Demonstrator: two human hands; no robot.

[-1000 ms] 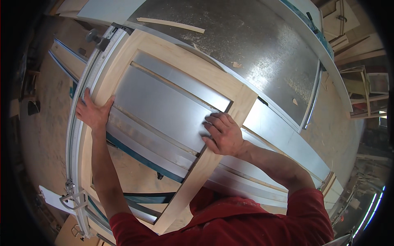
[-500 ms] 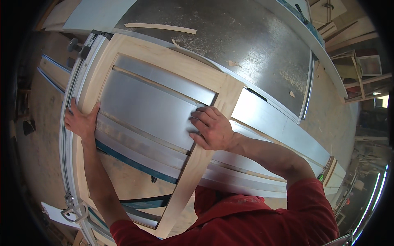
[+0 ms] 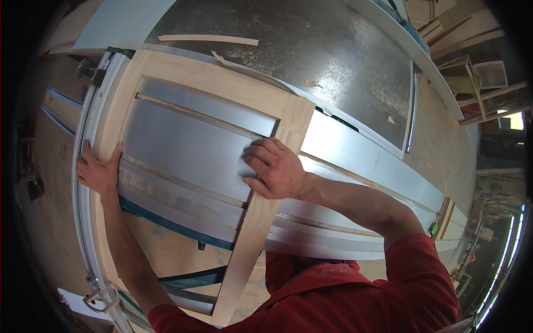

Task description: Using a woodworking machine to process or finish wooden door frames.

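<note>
A pale wooden frame (image 3: 216, 72) with rectangular openings lies flat on the silver metal table of a panel saw. My left hand (image 3: 101, 171) spans the frame's left member, thumb at the inner edge, fingers reaching onto the long aluminium fence (image 3: 89, 127) beside it. My right hand (image 3: 276, 168) is closed over the right member, fingertips curled past its inner edge above the silver sliding table (image 3: 177, 139). Its palm hides part of the wood. Along the frame's far edge lies a thin curved splinter (image 3: 244, 66).
On the dark saw top (image 3: 311, 50) lie sawdust, a narrow wood strip (image 3: 208, 39) and small chips (image 3: 313, 84). A black clamp knob (image 3: 83, 69) sits at the fence's far end. Wood pieces (image 3: 444, 219) lie at the table's right end, and scrap wood and crates (image 3: 474, 86) stand beyond.
The frame and both hands have shifted slightly left against the saw top, uncovering more of the black slot by the frame's far right corner. The whole view has also shifted a little.
</note>
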